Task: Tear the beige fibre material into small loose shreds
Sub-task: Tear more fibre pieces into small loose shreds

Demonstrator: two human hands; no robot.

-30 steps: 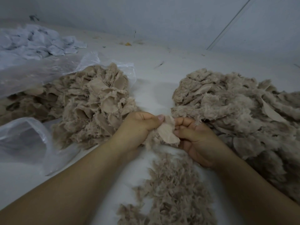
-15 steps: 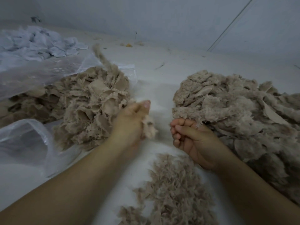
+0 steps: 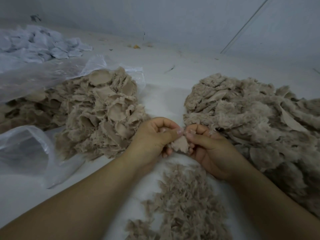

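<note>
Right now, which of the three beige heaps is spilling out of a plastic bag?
The left heap: clear plastic bag lies over and beside it. The right heap and the shreds near the wrists lie on bare surface.

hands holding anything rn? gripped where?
Yes: one small beige fibre piece, pinched at its top edge by both the left hand and right hand, hanging between them.

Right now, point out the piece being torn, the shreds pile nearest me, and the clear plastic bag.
piece being torn (image 3: pixel 180 146), head view, its lower fluffy middle
shreds pile (image 3: pixel 187 205), head view, centre of the heap
clear plastic bag (image 3: pixel 26 149), head view, its front fold
</note>
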